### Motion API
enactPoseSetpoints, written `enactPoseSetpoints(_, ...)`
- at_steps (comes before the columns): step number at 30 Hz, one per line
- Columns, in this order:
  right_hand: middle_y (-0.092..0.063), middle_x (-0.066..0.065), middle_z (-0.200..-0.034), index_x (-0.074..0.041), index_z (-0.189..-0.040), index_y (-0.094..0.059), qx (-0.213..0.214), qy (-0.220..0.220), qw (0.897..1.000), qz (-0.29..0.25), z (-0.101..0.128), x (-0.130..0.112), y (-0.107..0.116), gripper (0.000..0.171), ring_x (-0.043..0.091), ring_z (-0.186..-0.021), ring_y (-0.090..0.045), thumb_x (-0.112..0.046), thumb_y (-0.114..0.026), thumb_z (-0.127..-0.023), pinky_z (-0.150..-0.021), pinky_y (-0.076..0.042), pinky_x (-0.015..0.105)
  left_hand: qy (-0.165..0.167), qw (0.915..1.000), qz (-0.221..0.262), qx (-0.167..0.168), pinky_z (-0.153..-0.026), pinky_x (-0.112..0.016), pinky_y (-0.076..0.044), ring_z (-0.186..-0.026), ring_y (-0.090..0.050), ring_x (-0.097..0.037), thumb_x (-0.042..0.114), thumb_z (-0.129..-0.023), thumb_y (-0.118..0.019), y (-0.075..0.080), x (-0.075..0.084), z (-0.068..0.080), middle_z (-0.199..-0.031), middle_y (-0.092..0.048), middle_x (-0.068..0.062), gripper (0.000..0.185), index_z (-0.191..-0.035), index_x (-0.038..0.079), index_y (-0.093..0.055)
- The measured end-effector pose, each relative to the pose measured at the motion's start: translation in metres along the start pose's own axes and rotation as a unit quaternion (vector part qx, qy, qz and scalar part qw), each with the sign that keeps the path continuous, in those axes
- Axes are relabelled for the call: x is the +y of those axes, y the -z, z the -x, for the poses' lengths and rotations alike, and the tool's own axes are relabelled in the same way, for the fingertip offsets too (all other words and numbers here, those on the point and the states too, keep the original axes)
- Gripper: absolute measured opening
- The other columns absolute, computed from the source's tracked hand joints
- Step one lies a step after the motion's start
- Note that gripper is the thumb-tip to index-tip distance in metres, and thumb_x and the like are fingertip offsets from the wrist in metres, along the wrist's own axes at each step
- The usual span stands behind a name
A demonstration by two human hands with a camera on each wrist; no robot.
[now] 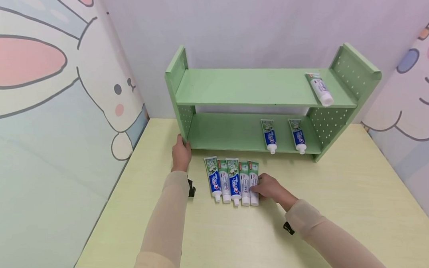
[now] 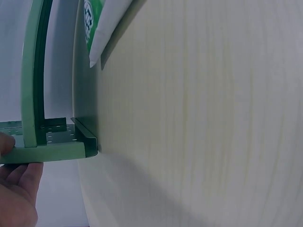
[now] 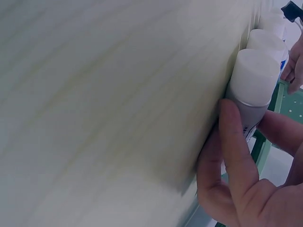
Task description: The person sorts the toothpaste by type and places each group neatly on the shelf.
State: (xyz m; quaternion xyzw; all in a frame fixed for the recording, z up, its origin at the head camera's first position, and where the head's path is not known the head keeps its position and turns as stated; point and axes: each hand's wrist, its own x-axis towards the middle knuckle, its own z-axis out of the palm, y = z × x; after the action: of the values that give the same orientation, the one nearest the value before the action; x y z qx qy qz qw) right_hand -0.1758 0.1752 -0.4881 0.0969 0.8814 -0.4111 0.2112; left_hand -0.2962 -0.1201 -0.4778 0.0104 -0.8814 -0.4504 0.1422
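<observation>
A green two-tier shelf (image 1: pixel 230 85) stands at the back of the table. My left hand (image 1: pixel 181 153) grips the lower front edge of its left side panel (image 2: pixel 52 152), thumb on one side and fingers on the other. In front of the shelf lies a row of several toothpaste tubes, blue-and-green ones (image 1: pixel 233 180) alternating with white-and-green ones (image 1: pixel 224 181) toward the left. At the row's right end my right hand (image 1: pixel 270 187) pinches the last white-and-green toothpaste tube (image 1: pixel 253 180) near its white cap (image 3: pixel 255 78). That tube still lies on the table, caps facing me.
Two blue-and-green tubes (image 1: pixel 269 135) lie on the lower shelf, right of centre. A white-and-green tube (image 1: pixel 320 90) rests at the upper shelf's right end, its cap over the front edge. Cartoon-printed walls (image 1: pixel 57 165) flank the pale wooden table (image 1: pixel 364 191).
</observation>
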Motion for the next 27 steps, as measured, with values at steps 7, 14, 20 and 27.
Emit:
enactPoseSetpoints(7,-0.06,0.018,-0.1,0.015,-0.13,-0.041,0.001,0.0,1.0,-0.014,-0.0001,-0.0002,-0.0011,0.056,0.022,-0.074,-0.062,-0.011,-0.07,-0.089,-0.062,-0.055,0.033,0.005,1.0,0.001,-0.002,-0.088,-0.05,-0.049,-0.114,-0.057,-0.04,0.009,-0.103,-0.048,0.0005,-0.0005,0.0005,-0.127,-0.057,-0.027,0.037,-0.138,0.003,-0.042)
enactPoseSetpoints(14,-0.061,0.018,-0.1,0.016,-0.13,-0.041,0.0,0.004,1.0,-0.009,0.0001,-0.0026,-0.0004,0.056,0.022,-0.075,-0.062,-0.011,-0.069,-0.09,-0.063,-0.055,0.033,0.013,0.9999,-0.003,-0.006,-0.084,-0.048,-0.051,-0.11,-0.06,-0.038,0.012,-0.103,-0.048,0.0016,0.0006,-0.0024,-0.126,-0.058,-0.026,0.037,-0.138,0.004,-0.041)
enactPoseSetpoints(20,-0.061,0.018,-0.1,0.016,-0.131,-0.041,0.0,0.002,1.0,-0.01,0.0011,-0.0013,0.0003,0.058,0.022,-0.075,-0.062,-0.012,-0.07,-0.089,-0.065,-0.054,0.034,0.015,0.9999,-0.002,-0.009,-0.084,-0.047,-0.051,-0.109,-0.06,-0.037,0.012,-0.103,-0.048,0.0003,-0.001,-0.0025,-0.124,-0.059,-0.026,0.037,-0.139,0.005,-0.041)
enactPoseSetpoints(27,-0.06,0.021,-0.104,0.015,-0.132,-0.04,-0.001,-0.006,0.999,-0.037,0.0009,-0.0002,0.002,0.059,0.023,-0.077,-0.063,-0.009,-0.071,-0.088,-0.066,-0.055,0.035,0.015,0.9999,0.003,-0.008,-0.082,-0.048,-0.051,-0.107,-0.061,-0.037,0.011,-0.103,-0.048,0.0004,-0.0002,-0.0009,-0.121,-0.061,-0.025,0.037,-0.139,0.004,-0.041)
